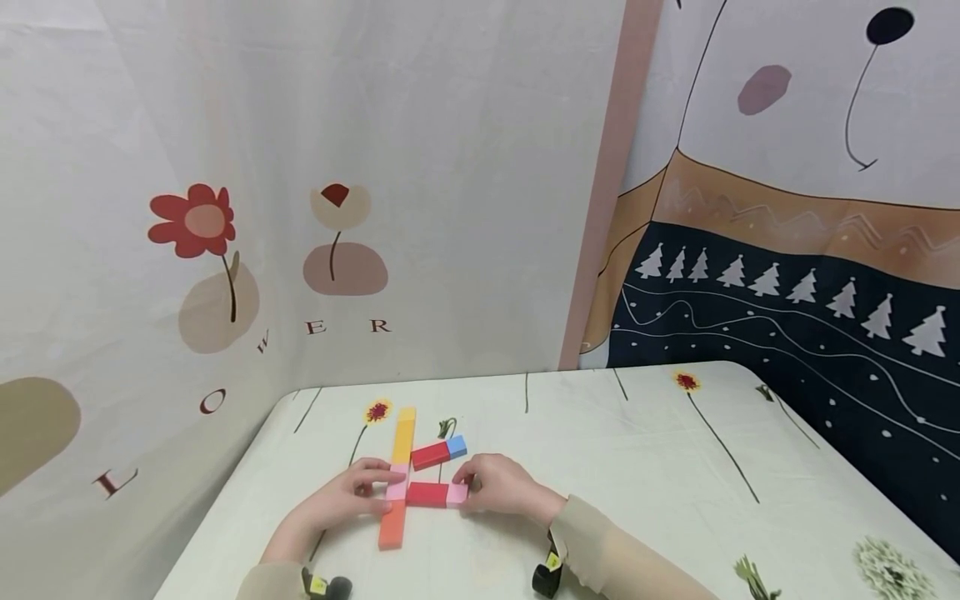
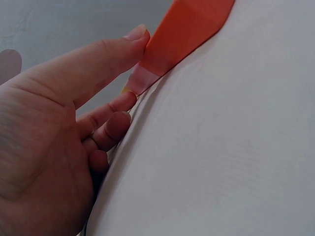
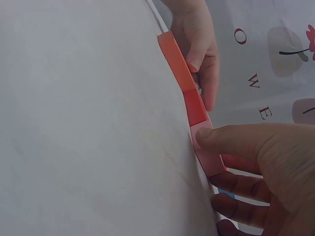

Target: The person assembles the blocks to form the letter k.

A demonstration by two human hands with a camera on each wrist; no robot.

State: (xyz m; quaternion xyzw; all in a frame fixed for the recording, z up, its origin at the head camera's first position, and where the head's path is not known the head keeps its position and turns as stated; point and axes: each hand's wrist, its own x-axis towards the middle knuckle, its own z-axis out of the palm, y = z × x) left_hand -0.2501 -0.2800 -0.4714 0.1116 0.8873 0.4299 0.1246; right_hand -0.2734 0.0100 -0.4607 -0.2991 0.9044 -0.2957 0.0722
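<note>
A yellow block (image 1: 403,437), a pink block (image 1: 398,482) and an orange block (image 1: 392,525) lie end to end in a column on the table. My left hand (image 1: 347,497) rests against its left side, index finger over the pink block and thumb by the orange block (image 2: 189,34). To the right, a red block (image 1: 427,495) meets the column, with a second pink block (image 1: 457,496) at its outer end. My right hand (image 1: 501,487) pinches that pink block (image 3: 209,160), the thumb on its near face.
Just beyond, another red block (image 1: 430,455) lies slanted, a blue block (image 1: 457,447) at its right end. A flower-printed white cloth (image 1: 600,450) covers the table. Printed curtains (image 1: 465,250) rise behind it.
</note>
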